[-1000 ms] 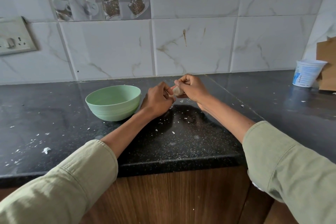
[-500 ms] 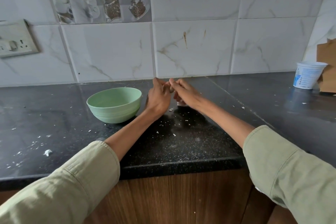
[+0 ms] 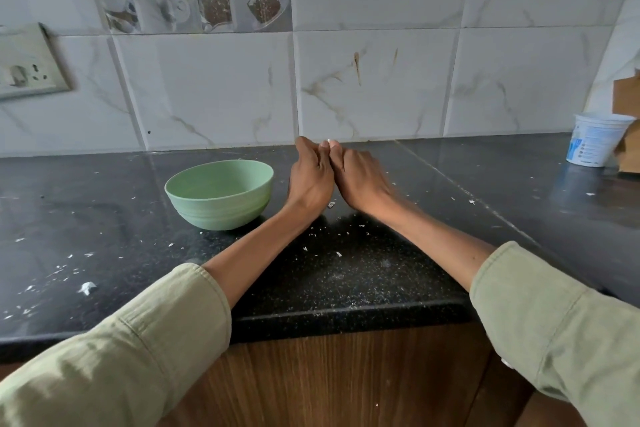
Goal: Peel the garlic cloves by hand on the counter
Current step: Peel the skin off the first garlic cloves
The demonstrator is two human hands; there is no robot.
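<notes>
My left hand [image 3: 311, 180] and my right hand [image 3: 360, 180] lie pressed side by side on the black counter [image 3: 346, 281], backs towards me, thumbs touching at the top. Their fingers curl down on the far side, out of sight. The garlic clove they work on is hidden behind them. A pale green bowl [image 3: 221, 210] stands just left of my left hand, and its visible inside looks bare. Small white flecks of garlic skin [image 3: 331, 204] lie scattered on the counter below and around my wrists.
A larger scrap of skin [image 3: 87, 287] lies near the counter's front left. A white plastic tub [image 3: 595, 142] and a piece of brown cardboard [image 3: 627, 97] stand at the far right by the tiled wall. A wall socket [image 3: 27, 62] sits at the left.
Both hands have rolled forward and down towards the wall. The clove, visible between the fingertips a second ago, is now hidden behind them. The bowl has not moved.
</notes>
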